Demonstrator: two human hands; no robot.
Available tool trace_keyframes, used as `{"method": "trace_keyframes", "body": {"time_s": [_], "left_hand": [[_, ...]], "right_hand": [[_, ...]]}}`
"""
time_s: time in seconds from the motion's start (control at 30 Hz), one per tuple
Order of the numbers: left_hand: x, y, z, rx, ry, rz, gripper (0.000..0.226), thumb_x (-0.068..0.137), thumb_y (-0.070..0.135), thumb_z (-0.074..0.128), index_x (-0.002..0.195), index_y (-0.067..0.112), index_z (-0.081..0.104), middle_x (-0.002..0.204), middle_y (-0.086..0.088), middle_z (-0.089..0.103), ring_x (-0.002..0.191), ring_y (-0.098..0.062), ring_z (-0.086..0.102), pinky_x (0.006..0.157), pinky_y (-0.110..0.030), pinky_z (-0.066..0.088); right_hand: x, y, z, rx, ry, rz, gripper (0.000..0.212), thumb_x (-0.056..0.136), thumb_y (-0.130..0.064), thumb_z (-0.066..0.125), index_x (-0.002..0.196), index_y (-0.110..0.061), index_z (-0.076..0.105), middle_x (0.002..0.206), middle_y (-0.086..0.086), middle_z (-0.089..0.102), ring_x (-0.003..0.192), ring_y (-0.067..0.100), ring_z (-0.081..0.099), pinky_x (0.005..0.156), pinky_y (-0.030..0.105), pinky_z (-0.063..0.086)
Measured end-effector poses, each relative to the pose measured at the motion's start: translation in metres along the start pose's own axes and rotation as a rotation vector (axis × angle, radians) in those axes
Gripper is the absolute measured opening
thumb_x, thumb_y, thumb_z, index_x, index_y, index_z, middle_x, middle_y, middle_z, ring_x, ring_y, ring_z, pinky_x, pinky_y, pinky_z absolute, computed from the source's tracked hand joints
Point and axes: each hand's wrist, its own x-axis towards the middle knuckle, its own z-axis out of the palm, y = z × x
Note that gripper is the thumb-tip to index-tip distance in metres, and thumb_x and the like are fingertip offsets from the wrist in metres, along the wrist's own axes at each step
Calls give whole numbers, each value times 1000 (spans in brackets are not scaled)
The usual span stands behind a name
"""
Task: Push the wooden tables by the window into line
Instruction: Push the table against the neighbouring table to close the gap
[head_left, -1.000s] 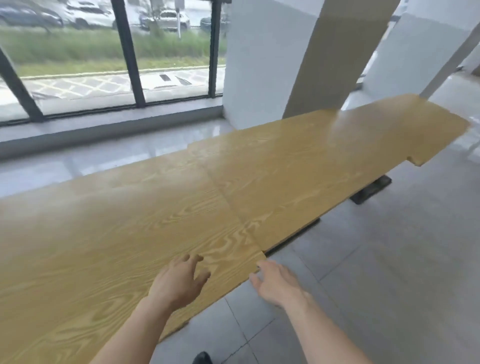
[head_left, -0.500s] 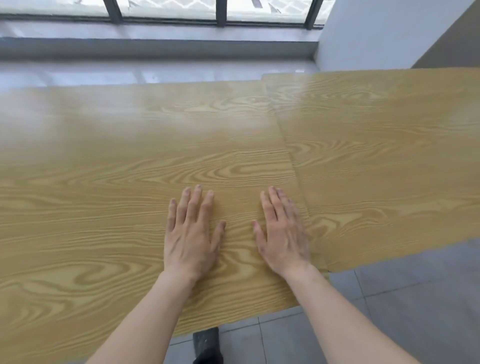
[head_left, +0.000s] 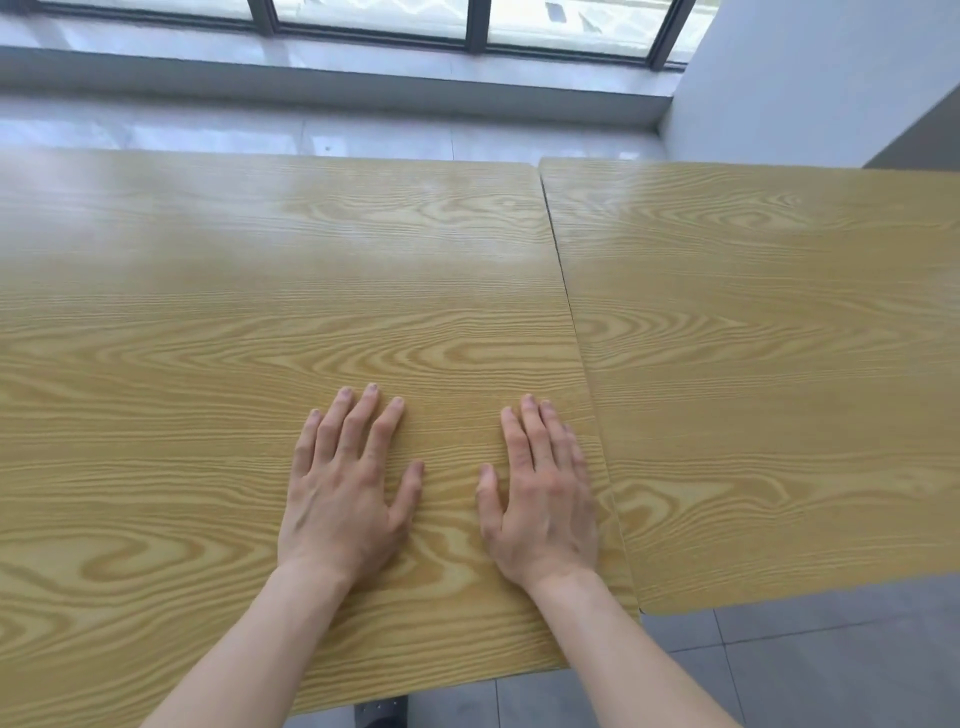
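Honestly, with the left hand (head_left: 345, 486) and right hand (head_left: 540, 488) spread flat, gripping nothing, on the near table (head_left: 208, 338) abutting its neighbour (head_left: 779, 364) by the window (head_left: 374, 18), palms might slip, leaving front edges staggered.

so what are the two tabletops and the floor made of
Left tabletop and right tabletop: wood-look, probably laminate or veneer, given the bold printed-looking grain, soft sheen and thin edges. Floor: grey tile, with grout lines showing.

Tables (head_left: 260, 291): wood-grain tops, smooth, faint sheen (window glare); floor (head_left: 810, 670): grey tile, matt.
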Motion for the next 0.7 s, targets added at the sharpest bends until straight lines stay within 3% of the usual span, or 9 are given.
{"method": "trace_keyframes", "body": {"time_s": [0.33, 0.7], "left_hand": [[44, -12, -1, 16, 10, -47, 68, 96, 61, 30, 156, 30, 30, 167, 2, 24, 158, -20, 9, 128, -46, 6], [47, -8, -11, -25, -38, -54, 67, 97, 59, 33, 156, 28, 34, 165, 1, 29, 157, -22, 14, 127, -47, 9]], "right_hand": [[54, -6, 8, -12, -29, -47, 66, 99, -48, 37, 158, -17, 34, 168, 5, 26, 158, 20, 12, 126, 44, 14], [56, -8, -7, -23, -75, -46, 63, 102, -46, 36, 158, -18, 34, 168, 3, 25, 158, 17, 11, 127, 44, 17]]}}
